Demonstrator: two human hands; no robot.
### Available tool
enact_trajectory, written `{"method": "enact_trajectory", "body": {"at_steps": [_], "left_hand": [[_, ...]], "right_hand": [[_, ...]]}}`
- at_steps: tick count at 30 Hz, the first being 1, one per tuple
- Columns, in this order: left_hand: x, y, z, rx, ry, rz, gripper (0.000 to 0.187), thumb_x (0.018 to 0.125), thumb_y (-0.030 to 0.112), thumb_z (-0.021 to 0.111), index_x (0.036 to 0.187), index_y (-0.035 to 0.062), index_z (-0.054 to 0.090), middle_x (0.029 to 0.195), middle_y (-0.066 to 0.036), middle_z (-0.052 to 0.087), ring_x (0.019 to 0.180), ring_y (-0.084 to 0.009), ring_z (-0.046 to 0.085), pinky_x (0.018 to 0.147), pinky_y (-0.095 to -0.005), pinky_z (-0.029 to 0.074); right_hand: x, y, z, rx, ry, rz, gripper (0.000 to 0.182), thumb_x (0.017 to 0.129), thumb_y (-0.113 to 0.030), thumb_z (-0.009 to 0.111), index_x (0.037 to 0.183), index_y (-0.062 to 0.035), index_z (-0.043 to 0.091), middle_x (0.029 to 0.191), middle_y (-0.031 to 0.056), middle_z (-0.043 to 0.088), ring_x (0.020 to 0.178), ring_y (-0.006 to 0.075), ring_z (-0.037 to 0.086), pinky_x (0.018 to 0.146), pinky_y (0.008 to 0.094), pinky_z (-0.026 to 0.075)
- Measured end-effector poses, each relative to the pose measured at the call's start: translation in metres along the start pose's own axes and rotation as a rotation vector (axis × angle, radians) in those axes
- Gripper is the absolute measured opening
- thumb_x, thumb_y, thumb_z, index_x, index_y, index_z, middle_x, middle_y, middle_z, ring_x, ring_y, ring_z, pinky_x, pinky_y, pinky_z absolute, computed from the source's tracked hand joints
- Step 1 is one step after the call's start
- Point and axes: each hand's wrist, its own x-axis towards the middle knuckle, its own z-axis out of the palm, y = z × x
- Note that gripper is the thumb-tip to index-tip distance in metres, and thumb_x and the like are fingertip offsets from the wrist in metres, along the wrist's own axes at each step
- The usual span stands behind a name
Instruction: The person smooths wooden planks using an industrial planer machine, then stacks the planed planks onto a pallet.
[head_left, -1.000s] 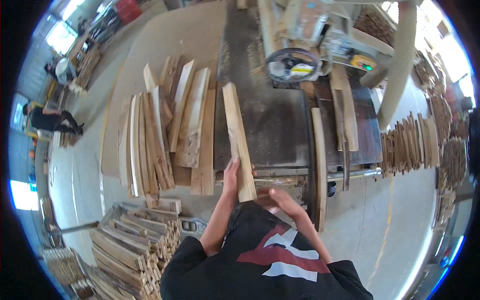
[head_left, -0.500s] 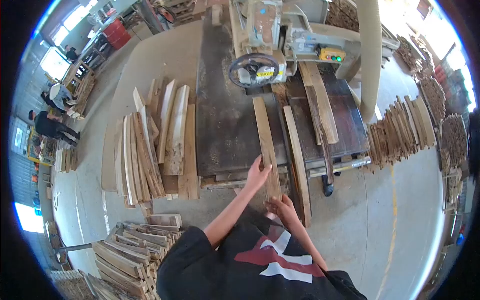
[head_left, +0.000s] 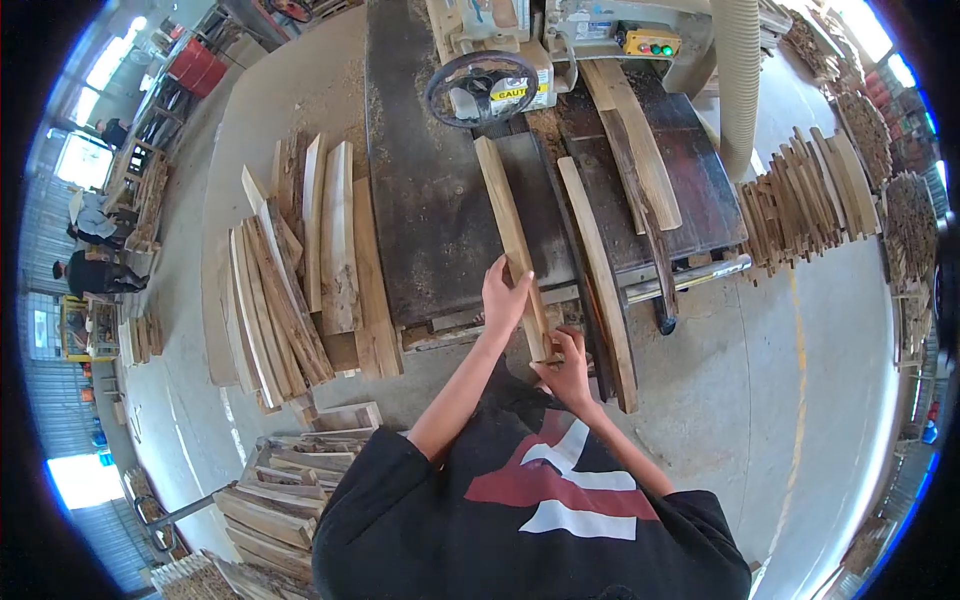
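A narrow wooden board lies lengthwise on the dark machine table, its far end just in front of the saw machine's black handwheel. My left hand grips the board's left side near the table's front edge. Closer to my body, my right hand is closed around the near end, which overhangs the table. To the right, a second long board runs alongside a dark fence rail, apart from my hands.
Several boards lean together at the table's left. More pieces rest on its right part. A stack of wood stands at lower left, another at right. A hose hangs beside the control box. People work far left.
The view has tilted down, so the machine and boards sit higher or shifted left in it. The held board has rolled somewhat, showing a narrower face. Both hands still hold it.
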Motion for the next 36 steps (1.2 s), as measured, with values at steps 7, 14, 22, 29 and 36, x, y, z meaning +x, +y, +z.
{"method": "enact_trajectory", "body": {"at_steps": [7,14,22,29,36], "left_hand": [[-0.006,-0.006,0.016,0.325,0.031,0.365,0.042,0.101,0.024,0.054,0.14,0.0089,0.056,0.145,-0.024,0.05,0.139,-0.0435,0.041,0.112,-0.0548,0.034],[0.01,0.004,0.092,0.537,0.092,0.331,0.046,0.102,0.018,0.046,0.148,0.0127,0.049,0.156,-0.019,0.041,0.149,-0.0375,0.029,0.118,-0.055,0.025],[0.111,0.022,0.099,0.496,0.224,0.305,0.054,0.094,0.009,0.052,0.148,0.0091,0.045,0.156,-0.022,0.038,0.148,-0.0362,0.031,0.118,-0.0528,0.025],[0.212,0.039,0.098,0.435,0.329,0.357,0.051,0.084,0.005,0.06,0.135,0.0077,0.056,0.148,-0.023,0.045,0.141,-0.0382,0.039,0.112,-0.0533,0.031],[0.264,0.029,0.055,-0.208,0.319,0.347,0.029,0.09,0.008,0.062,0.119,0.0034,0.063,0.124,-0.019,0.061,0.118,-0.0394,0.054,0.1,-0.0491,0.044]], "right_hand": [[-0.004,0.019,0.001,1.054,-0.094,0.656,0.027,0.099,-0.013,0.059,0.121,0.0029,0.055,0.098,0.0096,0.064,0.096,0.021,0.066,0.072,0.0286,0.058],[0.023,0.052,0.009,1.483,0.015,0.884,0.036,0.101,-0.036,0.06,0.116,-0.0036,0.063,0.104,0.01,0.067,0.089,0.0177,0.065,0.068,0.0266,0.053],[0.123,0.007,0.011,0.54,-0.136,0.764,0.056,0.104,-0.054,0.044,0.097,-0.0018,0.064,0.073,0.0082,0.068,0.061,0.0161,0.067,0.05,0.0259,0.046],[0.221,-0.015,0.031,0.494,-0.036,0.745,0.054,0.105,-0.049,0.045,0.087,-0.0013,0.063,0.067,0.0096,0.067,0.055,0.02,0.067,0.043,0.028,0.043],[0.284,-0.035,0.065,0.593,0.116,0.631,0.05,0.103,-0.05,0.053,0.084,-0.0036,0.057,0.066,0.0114,0.064,0.056,0.0213,0.063,0.045,0.0297,0.041]]}}
